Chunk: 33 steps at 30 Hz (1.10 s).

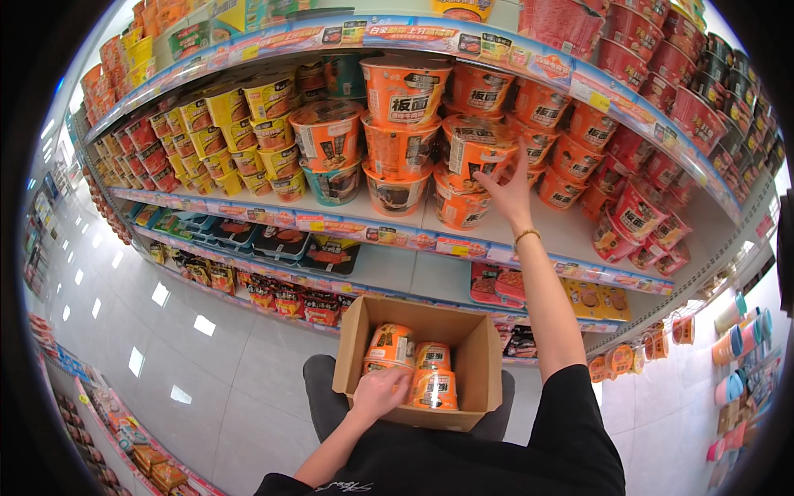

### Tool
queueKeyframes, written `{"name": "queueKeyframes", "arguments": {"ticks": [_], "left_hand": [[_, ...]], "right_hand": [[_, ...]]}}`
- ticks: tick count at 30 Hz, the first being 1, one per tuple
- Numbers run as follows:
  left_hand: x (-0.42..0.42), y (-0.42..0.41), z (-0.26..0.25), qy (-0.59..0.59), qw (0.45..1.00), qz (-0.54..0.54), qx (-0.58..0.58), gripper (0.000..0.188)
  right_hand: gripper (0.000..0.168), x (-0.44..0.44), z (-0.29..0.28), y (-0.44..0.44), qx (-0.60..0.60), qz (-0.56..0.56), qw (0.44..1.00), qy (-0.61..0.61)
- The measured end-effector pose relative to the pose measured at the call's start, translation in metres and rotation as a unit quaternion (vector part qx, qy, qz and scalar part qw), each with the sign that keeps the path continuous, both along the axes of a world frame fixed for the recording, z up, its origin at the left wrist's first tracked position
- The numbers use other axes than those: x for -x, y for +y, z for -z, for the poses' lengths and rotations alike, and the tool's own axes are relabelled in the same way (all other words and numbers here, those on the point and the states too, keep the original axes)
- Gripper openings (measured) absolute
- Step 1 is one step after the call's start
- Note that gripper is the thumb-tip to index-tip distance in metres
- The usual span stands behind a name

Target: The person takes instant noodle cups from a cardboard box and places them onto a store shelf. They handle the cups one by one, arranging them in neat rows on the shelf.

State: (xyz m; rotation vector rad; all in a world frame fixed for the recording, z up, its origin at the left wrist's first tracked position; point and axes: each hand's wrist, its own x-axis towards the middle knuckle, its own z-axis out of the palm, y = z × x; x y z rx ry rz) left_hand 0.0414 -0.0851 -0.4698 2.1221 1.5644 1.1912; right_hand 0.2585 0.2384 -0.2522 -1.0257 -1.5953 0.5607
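My right hand (510, 191) reaches to the middle shelf, thumb and fingers spread around the right side of an orange instant noodle tub (477, 158). That tub leans slightly on top of another orange tub (460, 208). An open cardboard box (471, 322) rests on my lap, with several orange noodle tubs (432, 389) inside in two stacks. My left hand (379, 392) is in the near left part of the box, against the left stack (392, 342). Its fingertips are partly hidden, so its grip is unclear.
Left of the orange stacks stand yellow noodle tubs (273, 133); red tubs (633, 214) are on the right. A price-tag rail (397, 232) edges the shelf. Trays of packaged food (279, 242) lie one level below. Another display (133, 446) stands at lower left on the tiled floor (248, 384).
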Motion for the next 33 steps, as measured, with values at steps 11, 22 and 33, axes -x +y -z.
{"name": "queueKeyframes", "arguments": {"ticks": [11,22,33], "left_hand": [[0.001,-0.002,-0.001,-0.002,1.000,0.003,0.024,0.009],[0.000,0.003,0.006,0.003,1.000,0.008,-0.017,0.009],[0.002,0.002,0.010,-0.001,1.000,0.007,-0.020,0.010]], "right_hand": [[0.134,0.005,0.068,0.007,-0.017,-0.025,0.999,0.013],[0.120,0.019,0.090,0.017,-0.046,0.113,0.992,-0.037],[0.134,0.030,0.036,0.006,0.015,0.133,0.991,-0.032]]}}
